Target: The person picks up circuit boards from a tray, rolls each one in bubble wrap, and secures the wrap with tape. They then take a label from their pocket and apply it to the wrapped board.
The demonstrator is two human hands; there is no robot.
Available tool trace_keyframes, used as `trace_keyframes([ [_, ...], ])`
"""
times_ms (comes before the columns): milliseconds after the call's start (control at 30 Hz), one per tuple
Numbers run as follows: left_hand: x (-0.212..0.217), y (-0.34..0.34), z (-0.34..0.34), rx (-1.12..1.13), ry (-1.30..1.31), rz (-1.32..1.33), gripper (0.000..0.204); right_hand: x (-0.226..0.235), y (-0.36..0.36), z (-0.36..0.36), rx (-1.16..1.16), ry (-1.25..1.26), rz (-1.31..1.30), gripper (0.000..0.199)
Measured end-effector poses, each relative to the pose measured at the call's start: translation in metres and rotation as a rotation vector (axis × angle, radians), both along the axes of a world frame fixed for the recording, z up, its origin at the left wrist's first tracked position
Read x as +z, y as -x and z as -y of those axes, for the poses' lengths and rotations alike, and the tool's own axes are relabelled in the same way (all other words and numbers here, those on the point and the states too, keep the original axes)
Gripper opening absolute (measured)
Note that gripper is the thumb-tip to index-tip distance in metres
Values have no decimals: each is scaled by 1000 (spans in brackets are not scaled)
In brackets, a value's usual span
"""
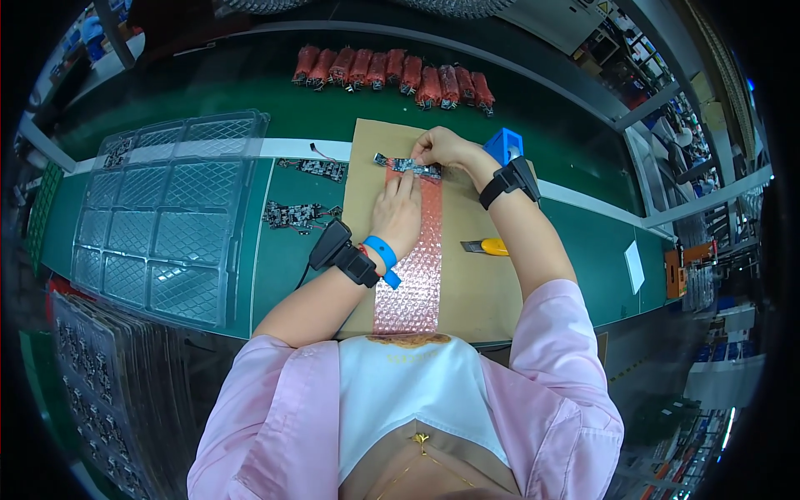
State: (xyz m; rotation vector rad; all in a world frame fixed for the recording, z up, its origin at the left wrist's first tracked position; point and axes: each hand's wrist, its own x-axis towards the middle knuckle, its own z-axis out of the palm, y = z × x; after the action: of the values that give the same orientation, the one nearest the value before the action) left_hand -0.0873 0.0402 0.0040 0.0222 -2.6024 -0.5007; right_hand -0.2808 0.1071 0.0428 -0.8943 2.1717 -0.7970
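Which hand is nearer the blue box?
Right. The right hand is left of the blue box, at the circuit board; the left hand is farther left and lower in view, over the pink wrap.

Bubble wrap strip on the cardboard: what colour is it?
The bubble wrap strip is translucent pinkish red, showing best in the head view.
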Motion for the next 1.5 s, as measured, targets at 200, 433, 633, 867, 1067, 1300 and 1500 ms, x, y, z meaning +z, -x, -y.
trace_keyframes([
  [200,-1,1,0,1,54,30,43,-6,4,1,-11,65,-74,8],
  [433,-4,4,-1,-9,100,42,44,10,2,0,26,-73,-106,14],
  [633,-6,2,-1,17,125,34,45,18,-21,-8,117,-31,-363,19],
  [867,-3,2,-3,3,125,76,47,-1,-23,-18,-32,58,-314,18],
  [1067,-5,4,0,-22,143,54,45,-12,-6,-22,-126,153,-37,19],
  [1300,2,4,1,-8,181,131,46,-11,-11,-15,-126,102,-264,11],
  [1500,-12,5,-2,-27,221,24,48,-21,4,-31,-34,106,149,21],
])
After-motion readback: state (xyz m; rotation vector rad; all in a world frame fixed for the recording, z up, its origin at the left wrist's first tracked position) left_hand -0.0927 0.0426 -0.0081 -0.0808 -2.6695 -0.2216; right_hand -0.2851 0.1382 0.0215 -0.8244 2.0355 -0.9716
